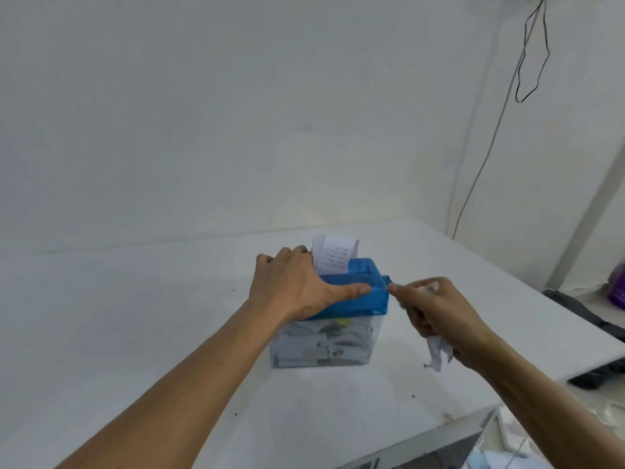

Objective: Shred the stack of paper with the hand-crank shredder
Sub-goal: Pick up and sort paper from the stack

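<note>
A small hand-crank shredder stands mid-table, with a blue top (367, 292) on a clear bin (324, 343) filled with paper strips. A white printed sheet (333, 253) stands upright in its slot. My left hand (297, 282) presses flat on the blue top, thumb stretched along its front. My right hand (436, 311) is at the shredder's right side, fingers curled around crumpled paper (438, 353) that pokes out below the palm, fingertips at the blue crank stub (387, 279). The crank handle itself is hidden.
The white table (135, 333) runs to a wall at the back and an edge at the right. Dark fabric (588, 319) lies past the right edge, beside something purple (619, 289). Cables (527, 62) hang on the right wall. Papers (507, 458) lie below the table front.
</note>
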A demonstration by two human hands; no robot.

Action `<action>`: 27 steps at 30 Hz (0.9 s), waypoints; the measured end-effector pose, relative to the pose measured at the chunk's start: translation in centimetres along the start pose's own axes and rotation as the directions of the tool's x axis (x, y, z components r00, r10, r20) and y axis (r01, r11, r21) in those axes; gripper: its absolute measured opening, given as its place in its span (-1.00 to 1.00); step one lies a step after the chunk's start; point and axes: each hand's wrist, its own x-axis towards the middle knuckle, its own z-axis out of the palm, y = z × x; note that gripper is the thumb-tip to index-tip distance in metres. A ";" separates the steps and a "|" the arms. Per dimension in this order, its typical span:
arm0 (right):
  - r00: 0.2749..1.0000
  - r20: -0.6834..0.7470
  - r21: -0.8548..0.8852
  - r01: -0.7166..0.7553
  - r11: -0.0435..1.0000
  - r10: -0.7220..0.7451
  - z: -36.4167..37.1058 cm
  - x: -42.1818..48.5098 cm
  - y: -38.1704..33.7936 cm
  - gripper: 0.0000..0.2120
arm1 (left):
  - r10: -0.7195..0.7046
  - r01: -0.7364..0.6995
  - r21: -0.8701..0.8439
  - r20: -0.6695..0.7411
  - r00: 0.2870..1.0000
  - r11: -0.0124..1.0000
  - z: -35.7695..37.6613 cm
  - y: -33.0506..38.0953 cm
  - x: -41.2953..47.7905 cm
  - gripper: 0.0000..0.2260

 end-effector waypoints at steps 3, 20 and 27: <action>0.995 -0.096 0.021 0.001 1.000 0.001 0.2 1.9 -0.7 -0.55 | 0.000 0.000 0.003 -0.008 1.000 1.000 0.4 -0.1 0.3 -0.05; 0.926 -0.099 0.143 -0.349 0.926 0.365 1.8 13.1 1.8 -0.60 | 0.007 -0.007 -0.028 -0.006 1.000 1.000 0.5 0.1 0.2 -0.08; 0.827 0.012 -0.024 -0.562 0.827 0.562 2.7 11.6 5.4 -0.75 | 0.034 -0.023 -0.118 0.093 0.995 0.993 -0.1 -0.8 0.3 -0.18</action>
